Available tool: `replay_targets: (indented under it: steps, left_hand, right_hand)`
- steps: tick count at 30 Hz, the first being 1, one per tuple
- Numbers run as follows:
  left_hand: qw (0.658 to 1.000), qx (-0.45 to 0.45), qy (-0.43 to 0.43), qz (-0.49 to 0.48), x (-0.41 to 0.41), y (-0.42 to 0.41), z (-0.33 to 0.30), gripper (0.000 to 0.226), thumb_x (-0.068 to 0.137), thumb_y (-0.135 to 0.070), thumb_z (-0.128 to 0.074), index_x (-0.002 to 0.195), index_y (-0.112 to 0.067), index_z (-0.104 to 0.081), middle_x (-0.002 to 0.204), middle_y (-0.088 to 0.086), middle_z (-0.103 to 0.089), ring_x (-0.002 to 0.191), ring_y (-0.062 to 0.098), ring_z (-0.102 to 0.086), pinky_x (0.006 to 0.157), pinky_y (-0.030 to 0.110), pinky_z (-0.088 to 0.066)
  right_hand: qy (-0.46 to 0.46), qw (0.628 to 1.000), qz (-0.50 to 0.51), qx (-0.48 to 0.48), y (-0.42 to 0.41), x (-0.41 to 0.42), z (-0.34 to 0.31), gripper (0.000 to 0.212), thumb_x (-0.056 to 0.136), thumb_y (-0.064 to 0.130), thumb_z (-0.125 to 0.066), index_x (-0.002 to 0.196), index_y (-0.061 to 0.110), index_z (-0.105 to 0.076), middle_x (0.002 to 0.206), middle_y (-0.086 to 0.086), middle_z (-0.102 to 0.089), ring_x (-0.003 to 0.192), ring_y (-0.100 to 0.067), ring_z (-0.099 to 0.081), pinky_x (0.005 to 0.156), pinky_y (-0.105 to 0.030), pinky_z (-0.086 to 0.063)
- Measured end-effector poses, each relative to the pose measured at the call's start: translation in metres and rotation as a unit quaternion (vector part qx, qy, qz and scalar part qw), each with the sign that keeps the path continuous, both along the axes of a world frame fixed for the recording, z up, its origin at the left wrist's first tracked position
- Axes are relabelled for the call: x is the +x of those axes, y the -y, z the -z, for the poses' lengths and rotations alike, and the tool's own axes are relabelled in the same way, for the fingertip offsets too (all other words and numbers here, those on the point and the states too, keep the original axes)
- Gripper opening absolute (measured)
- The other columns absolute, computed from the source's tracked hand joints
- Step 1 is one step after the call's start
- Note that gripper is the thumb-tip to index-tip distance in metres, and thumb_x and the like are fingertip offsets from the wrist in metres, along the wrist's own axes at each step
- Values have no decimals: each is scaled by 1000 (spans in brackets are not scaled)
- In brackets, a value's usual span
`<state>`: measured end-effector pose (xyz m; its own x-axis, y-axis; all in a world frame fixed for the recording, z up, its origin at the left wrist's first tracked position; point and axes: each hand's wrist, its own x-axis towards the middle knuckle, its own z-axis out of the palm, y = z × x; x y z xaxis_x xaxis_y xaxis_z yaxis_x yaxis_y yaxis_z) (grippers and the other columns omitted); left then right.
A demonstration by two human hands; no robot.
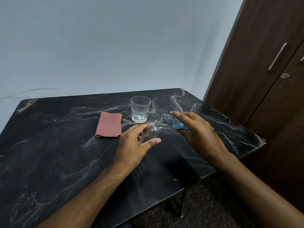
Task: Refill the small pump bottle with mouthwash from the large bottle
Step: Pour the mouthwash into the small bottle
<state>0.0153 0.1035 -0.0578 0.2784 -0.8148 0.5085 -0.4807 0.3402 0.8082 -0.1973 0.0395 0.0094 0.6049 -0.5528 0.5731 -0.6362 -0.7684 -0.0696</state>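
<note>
Leftmost, a folded pink cloth (pixel 109 125) lies beside the left hand (pixel 134 146), whose curled fingers hold the small clear empty plastic bottle (pixel 152 131), its mouth tilted toward the large clear bottle of blue mouthwash (pixel 174 123) gripped, tipped over, in the right hand (pixel 200 134).

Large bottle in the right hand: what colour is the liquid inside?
Blue, pooled in the tilted large bottle; seen in the head view.

A black marble table (pixel 57 162) stands against a pale blue-grey wall (pixel 115 38). A brown wardrobe (pixel 263 71) with metal handles stands right; dark speckled floor (pixel 205 203) below.
</note>
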Motion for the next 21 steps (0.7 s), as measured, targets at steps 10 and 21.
replay_targets:
  steps: [10,21]
  left_hand:
    - [1000,-3,0,2,0,0,1,54,70,-43,-87,121,-33,-70,106,-22,-69,99,-5,-64,79,10,-52]
    - [1000,-2,1,1,0,0,2,55,70,-37,-89,121,-33,-71,107,-22,-69,100,-7,-63,81,9,-50]
  right_hand:
    - [-19,1000,0,-20,0,-1,-1,64,86,7,-77,144,17,-54,125,-12,-64,107,-30,-63,82,-44,-59]
    - [-39,999,1,-33,-1,-1,-5,64,84,4,-79,143,15,-56,123,-14,-66,103,-33,-64,80,-46,-59]
